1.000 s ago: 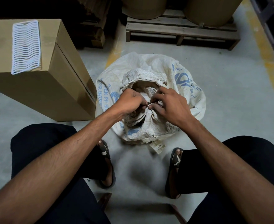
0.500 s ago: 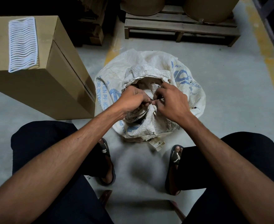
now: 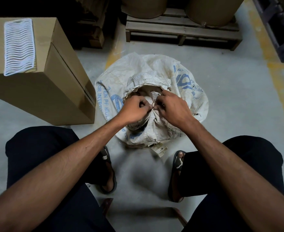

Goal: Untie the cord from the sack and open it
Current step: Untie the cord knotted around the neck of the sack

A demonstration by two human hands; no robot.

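White woven sack [image 3: 156, 76] on concrete floor [image 3: 230, 104], left hand [image 3: 134, 109] and right hand [image 3: 173, 108] each pinching thin cord [image 3: 153, 104] at gathered neck, cardboard box [image 3: 42, 91] beside

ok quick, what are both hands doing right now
Left hand: fingers curled, pinching the thin cord at the neck of the sack.
Right hand: fingers curled, pinching the same cord from the other side.

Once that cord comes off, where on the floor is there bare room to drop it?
Bare concrete lies right of the sack, out to the yellow line, and between sack and pallet. Left is crowded: the cardboard box stands close to the sack. Nearest the person, both hands, the sandals and a small plastic piece fill the gap.
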